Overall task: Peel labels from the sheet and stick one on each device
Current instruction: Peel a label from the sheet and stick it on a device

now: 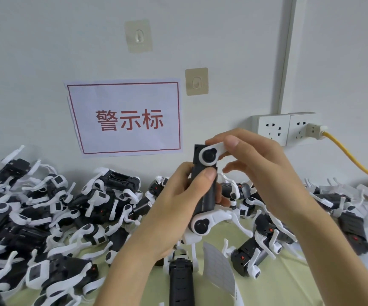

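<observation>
I hold one black-and-white device (pixel 205 191) upright in front of me, above the table. My left hand (pixel 174 208) grips its black body, thumb pressed on the front face. My right hand (pixel 260 164) pinches the white leg at the device's top between thumb and forefinger. A curled white label sheet (pixel 219 271) lies on the table below the device, its edge lifted. Another black device (pixel 182 281) lies just left of the sheet.
Many black-and-white devices are piled on the left (pixel 52 208) and on the right (pixel 311 219) of the pale green tabletop (pixel 275 283). On the wall are a red-framed paper sign (pixel 125 118), wall sockets (pixel 286 128) and a yellow cable (pixel 353 160) running right.
</observation>
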Motion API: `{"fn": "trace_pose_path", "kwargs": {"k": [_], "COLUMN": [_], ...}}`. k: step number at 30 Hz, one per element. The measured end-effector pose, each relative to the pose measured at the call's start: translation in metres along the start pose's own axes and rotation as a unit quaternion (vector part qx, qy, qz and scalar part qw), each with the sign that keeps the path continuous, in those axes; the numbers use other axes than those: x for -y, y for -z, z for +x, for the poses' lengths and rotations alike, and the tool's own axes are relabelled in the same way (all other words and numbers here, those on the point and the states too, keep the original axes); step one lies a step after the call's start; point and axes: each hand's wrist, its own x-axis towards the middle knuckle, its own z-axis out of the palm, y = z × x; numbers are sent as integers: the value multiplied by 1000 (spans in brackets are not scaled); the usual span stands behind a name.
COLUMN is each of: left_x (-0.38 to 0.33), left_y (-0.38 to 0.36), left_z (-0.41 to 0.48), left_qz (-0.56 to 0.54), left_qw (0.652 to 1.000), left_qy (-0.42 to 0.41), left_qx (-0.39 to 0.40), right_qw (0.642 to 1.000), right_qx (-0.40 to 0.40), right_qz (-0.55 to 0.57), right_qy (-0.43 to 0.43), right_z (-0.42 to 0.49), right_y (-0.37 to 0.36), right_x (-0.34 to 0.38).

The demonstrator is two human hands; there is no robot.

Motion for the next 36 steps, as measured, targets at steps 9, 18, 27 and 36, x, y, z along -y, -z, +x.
{"fn": "trace_pose_path", "kwargs": {"k": [9, 18, 27, 36], "left_x": [1, 1, -1, 2], "left_y": [1, 2, 8, 10], "left_z": [-2, -4, -7, -11], "left_qz": [3, 43, 33, 58], "left_qw": [999, 998, 994, 981], "left_qy": [24, 38, 72, 105], "left_qx": [39, 11, 74, 154], "right_qw": [999, 993, 978, 960], "right_qx": [26, 89, 165, 235], "right_qz": [5, 1, -72, -69], "right_qy": [-43, -73, -102, -139], "right_z": [-2, -6, -10, -13], "right_y": [15, 30, 44, 66], "right_x": [-2, -1, 4, 4]}}
